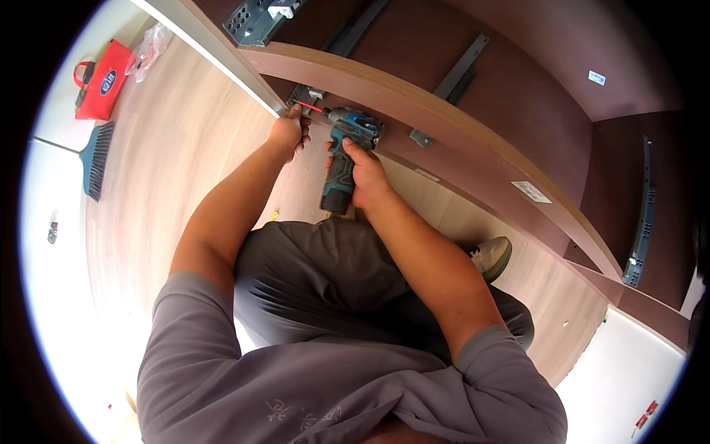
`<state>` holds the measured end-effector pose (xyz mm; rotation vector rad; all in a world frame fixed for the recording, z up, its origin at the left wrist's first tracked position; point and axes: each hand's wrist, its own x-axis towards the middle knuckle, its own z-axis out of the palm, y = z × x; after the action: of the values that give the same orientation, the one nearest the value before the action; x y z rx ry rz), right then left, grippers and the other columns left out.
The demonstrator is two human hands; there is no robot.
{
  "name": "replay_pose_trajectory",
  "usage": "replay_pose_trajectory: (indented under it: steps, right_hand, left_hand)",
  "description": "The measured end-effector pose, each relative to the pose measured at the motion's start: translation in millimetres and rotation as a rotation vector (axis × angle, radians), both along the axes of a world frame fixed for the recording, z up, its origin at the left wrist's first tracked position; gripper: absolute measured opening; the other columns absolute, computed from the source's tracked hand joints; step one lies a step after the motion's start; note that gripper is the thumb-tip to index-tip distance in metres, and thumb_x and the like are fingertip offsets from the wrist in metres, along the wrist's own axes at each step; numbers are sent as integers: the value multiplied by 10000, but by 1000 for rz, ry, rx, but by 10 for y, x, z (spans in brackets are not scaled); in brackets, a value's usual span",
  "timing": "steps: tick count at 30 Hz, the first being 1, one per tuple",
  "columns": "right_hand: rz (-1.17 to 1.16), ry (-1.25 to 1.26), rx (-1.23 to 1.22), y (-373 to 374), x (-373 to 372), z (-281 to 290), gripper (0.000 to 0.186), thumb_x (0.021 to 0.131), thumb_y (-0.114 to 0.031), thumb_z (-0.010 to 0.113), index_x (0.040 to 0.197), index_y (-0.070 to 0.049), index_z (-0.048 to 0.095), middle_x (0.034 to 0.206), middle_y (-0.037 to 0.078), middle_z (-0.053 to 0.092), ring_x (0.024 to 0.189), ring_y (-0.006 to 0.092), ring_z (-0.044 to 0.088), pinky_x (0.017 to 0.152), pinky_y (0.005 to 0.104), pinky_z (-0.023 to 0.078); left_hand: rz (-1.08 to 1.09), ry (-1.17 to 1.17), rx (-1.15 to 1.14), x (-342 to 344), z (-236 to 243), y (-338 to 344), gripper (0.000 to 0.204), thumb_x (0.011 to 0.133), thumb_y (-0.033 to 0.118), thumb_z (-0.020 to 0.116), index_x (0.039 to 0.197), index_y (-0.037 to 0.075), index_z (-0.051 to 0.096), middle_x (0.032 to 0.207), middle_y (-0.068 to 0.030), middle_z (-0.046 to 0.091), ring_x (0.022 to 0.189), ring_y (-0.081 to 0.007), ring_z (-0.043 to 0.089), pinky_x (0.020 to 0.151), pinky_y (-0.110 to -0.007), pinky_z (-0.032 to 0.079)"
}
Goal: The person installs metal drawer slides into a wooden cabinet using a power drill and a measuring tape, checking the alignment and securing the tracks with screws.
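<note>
My right hand [367, 174] is wrapped round the handle of a teal and black cordless drill driver [340, 177]. The tool points left, and a long red bit [310, 106] sticks out of its chuck. At the bit's far end, my left hand [287, 135] has its fingers closed beside the tip; what they pinch, if anything, is too small to make out. Both hands are at the low opening of a brown cabinet [518, 166]. Just above the left fingertips, a grey metal drawer slide [302, 95] sits against the cabinet's inner side.
More drawer slides [460, 70] are fitted inside the cabinet, one on its right wall [642, 207]. A broom [96, 161] and a red bag [106, 81] lie at the left on the wood-look floor [170, 140]. My shoe [491, 257] is close to the cabinet's front.
</note>
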<state>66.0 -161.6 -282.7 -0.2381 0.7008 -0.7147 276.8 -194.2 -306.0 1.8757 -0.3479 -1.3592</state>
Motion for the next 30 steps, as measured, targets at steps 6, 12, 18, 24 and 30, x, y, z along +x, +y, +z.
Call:
replay_pose_trajectory:
  steps: [6, 12, 18, 24, 30]
  right_hand:
    - [15, 46, -42, 9, 1, 36, 226, 1014, -261, 649, 1128, -65, 641, 987, 76, 727, 742, 209, 681, 683, 395, 593]
    - [36, 121, -110, -33, 104, 15, 230, 1013, -268, 653, 1146, -80, 638, 1002, 76, 737, 752, 207, 686, 674, 395, 591]
    - [-1, 34, -77, 17, -27, 121, 250, 1019, -239, 635, 1219, -90, 623, 1095, 80, 749, 806, 208, 693, 693, 388, 589]
    - [31, 250, -241, 239, -1020, 576, 262, 995, -232, 673, 1217, -95, 646, 1075, 66, 754, 794, 200, 691, 712, 378, 580]
    - [67, 333, -142, 671, -1926, 1303, 315, 1008, -217, 646, 1281, -66, 604, 1130, 103, 736, 813, 206, 689, 727, 365, 583]
  left_hand:
    - [-4, 45, -12, 31, -30, 19, 519, 1078, 554, 430, 916, 87, 588, 671, -10, 530, 523, -164, 537, 409, -304, 355]
    - [-1, 52, 13, 0, -13, -9, 506, 1081, 551, 418, 914, 104, 588, 666, -7, 529, 510, -157, 519, 411, -298, 349]
    - [-41, 66, 51, 98, -25, -54, 520, 1058, 602, 436, 910, 131, 600, 639, -1, 526, 489, -144, 498, 421, -301, 358]
    - [-415, 111, 45, 214, -93, 385, 270, 1007, 347, 646, 1062, 85, 612, 819, -12, 606, 697, -148, 620, 599, -285, 511]
    - [-583, 264, -117, -145, 567, 486, 273, 1025, 89, 557, 1278, -11, 543, 1192, -161, 660, 1120, -272, 684, 931, -374, 591]
